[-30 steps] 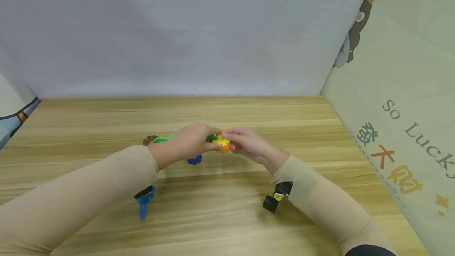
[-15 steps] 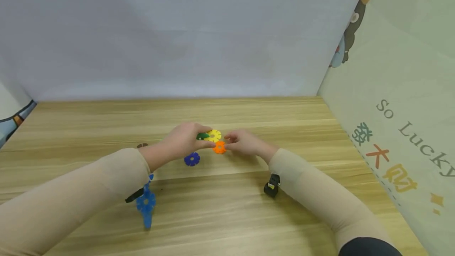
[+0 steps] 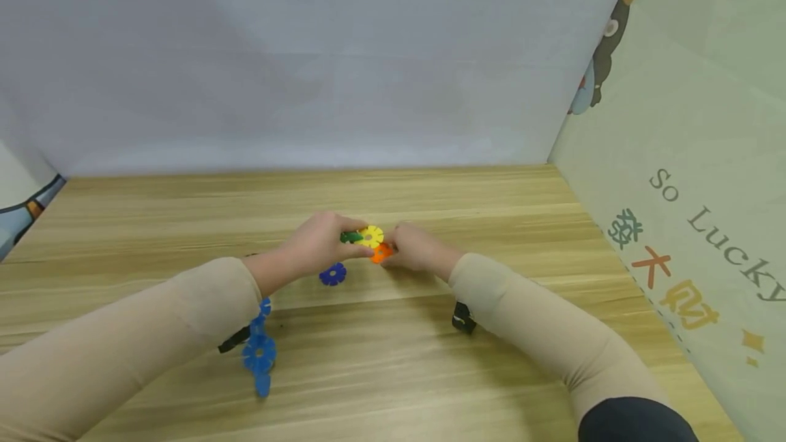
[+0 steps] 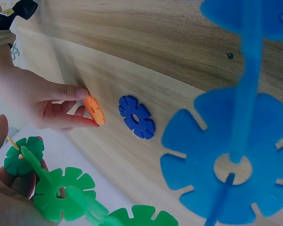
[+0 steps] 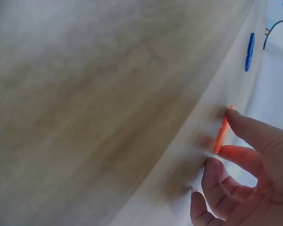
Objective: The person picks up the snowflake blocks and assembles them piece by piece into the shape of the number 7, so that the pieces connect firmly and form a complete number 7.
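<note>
My left hand [image 3: 307, 244] grips a chain of slotted green plastic discs [image 4: 47, 203], curling its fingers and thumb around the end one. A yellow slotted disc [image 3: 371, 236] sticks out at that end, past the fingertips. My right hand [image 3: 420, 248] pinches an orange slotted disc [image 4: 95, 110] between thumb and fingers, standing on edge close over the table in the right wrist view. In the head view the yellow disc overlaps the orange one [image 3: 380, 254]. A dark blue disc [image 3: 333, 274] lies flat on the table, in front of the left hand.
A chain of lighter blue slotted discs [image 3: 259, 353] shows beside the left sleeve, large and near in the left wrist view. Black wrist cameras [image 3: 463, 319] hang under both sleeves. The wooden table [image 3: 393, 374] meets a pale backdrop behind and a printed cloth at right.
My right hand came away from the yellow disc, moved down to the orange disc and now pinches it. The left hand shifted slightly left with its chain, uncovering more of the dark blue disc.
</note>
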`<state>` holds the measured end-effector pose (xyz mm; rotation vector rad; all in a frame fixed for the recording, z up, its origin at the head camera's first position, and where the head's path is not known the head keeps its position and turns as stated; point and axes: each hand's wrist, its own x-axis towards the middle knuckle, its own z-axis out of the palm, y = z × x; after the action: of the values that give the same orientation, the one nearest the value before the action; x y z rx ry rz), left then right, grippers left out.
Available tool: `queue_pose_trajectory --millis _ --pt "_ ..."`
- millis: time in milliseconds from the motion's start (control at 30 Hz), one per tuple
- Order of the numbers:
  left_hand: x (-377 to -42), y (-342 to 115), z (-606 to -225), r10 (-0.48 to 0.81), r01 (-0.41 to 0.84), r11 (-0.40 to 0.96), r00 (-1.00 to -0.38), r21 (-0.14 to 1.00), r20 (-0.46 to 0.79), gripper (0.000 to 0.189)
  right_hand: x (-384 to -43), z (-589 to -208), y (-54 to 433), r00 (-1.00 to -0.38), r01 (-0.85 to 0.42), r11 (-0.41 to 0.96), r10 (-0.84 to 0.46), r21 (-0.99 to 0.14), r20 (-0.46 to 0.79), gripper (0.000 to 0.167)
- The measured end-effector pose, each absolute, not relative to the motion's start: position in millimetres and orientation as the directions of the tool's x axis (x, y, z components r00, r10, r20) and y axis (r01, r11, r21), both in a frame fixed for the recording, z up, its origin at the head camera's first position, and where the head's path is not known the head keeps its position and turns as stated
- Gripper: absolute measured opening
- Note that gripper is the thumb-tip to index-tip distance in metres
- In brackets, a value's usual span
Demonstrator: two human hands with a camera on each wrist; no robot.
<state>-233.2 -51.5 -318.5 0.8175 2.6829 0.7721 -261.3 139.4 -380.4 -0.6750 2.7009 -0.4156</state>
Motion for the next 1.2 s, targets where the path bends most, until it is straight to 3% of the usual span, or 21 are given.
queue_pose_trajectory --millis 167,433,533,667,900,1033,1200 --pt "-232.6 -51.7 -318.9 0.569 0.451 0.709 -0.82 0.542 -0.063 0.054 -261.3 -380.9 134.5 -0.858 -0.343 0.879 -0.436 -0.33 -0.271 0.028" --pt "-233.4 -55.4 -322.0 0.571 0.466 0.719 -0.819 0.516 -0.057 0.055 -262.2 -380.9 128.1 -0.867 -0.34 0.882 -0.429 -0.327 -0.255 0.023" --pt "-232.5 -55.5 -321.2 0.583 0.472 0.711 -0.81 0.521 -0.061 0.053 -262.5 -378.6 128.8 -0.869 -0.322 0.878 -0.423 -0.354 -0.257 0.031" --pt "-231.3 -55.1 -320.9 0.602 0.486 0.705 -0.795 0.517 -0.073 0.051 -263.4 -378.3 137.5 -0.864 -0.3 0.853 -0.433 -0.428 -0.257 0.036" --pt "-234.8 -54.7 -321.9 0.598 0.483 0.71 -0.798 0.512 -0.077 0.052 -259.0 -373.9 163.8 -0.863 -0.276 0.729 -0.474 -0.626 -0.171 0.012" --pt "-236.2 -53.4 -321.4 0.587 0.461 0.714 -0.804 0.527 -0.092 0.051 -250.6 -366.0 173.6 -0.885 -0.216 0.579 -0.456 -0.786 -0.092 0.016" --pt "-236.5 -52.9 -322.2 0.57 0.439 0.726 -0.815 0.529 -0.106 0.052 -242.7 -361.0 179.9 -0.898 -0.221 0.487 -0.44 -0.845 -0.02 0.018"
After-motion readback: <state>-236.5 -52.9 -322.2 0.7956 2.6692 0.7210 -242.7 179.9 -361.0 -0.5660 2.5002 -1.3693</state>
